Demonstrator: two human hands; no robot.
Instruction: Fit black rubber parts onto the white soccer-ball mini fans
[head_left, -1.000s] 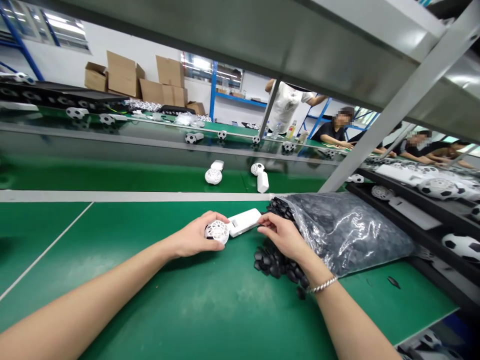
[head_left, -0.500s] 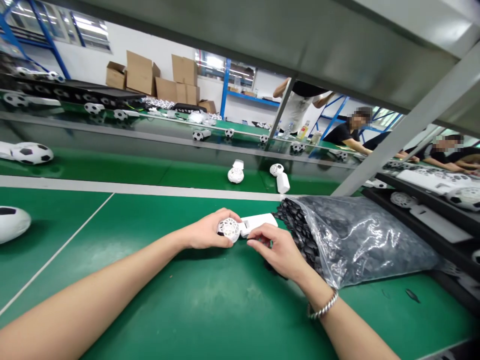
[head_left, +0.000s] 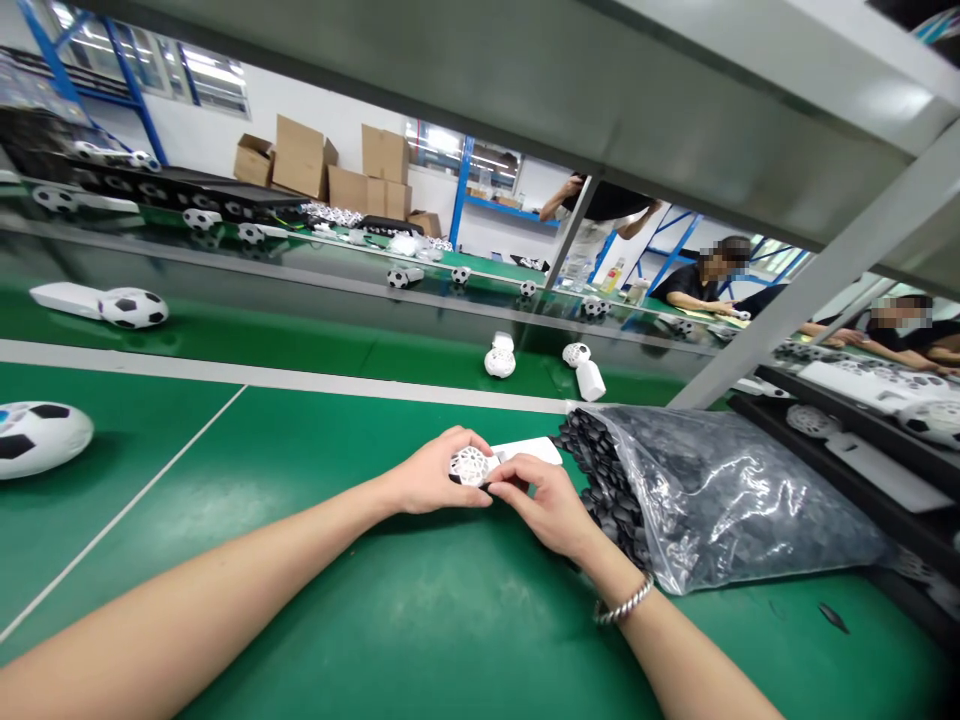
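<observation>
My left hand (head_left: pixel 439 475) is closed around a white football-shaped plastic shell (head_left: pixel 469 466) with an openwork lattice and a few black patches. The shell's flat white handle (head_left: pixel 531 452) points right, towards a heap of small black plastic pieces (head_left: pixel 600 480). Thumb and forefinger of my right hand (head_left: pixel 544 500) pinch a small black piece (head_left: pixel 484 487) against the lower right side of the shell. The fingertips partly cover that piece and the joint between shell and handle.
The black pieces spill from a clear plastic bag (head_left: pixel 750 500) on the green table. Behind a pale rail (head_left: pixel 337 385), more football-shaped pieces lie on a green strip. Black trays (head_left: pixel 885 460) stand at right, beside a slanted metal post (head_left: pixel 757 320). Several people are across the line.
My right hand has brought the small black piece left, from beside the handle to the shell's edge. The view has shifted slightly; a football-shaped piece at far left shows more fully.
</observation>
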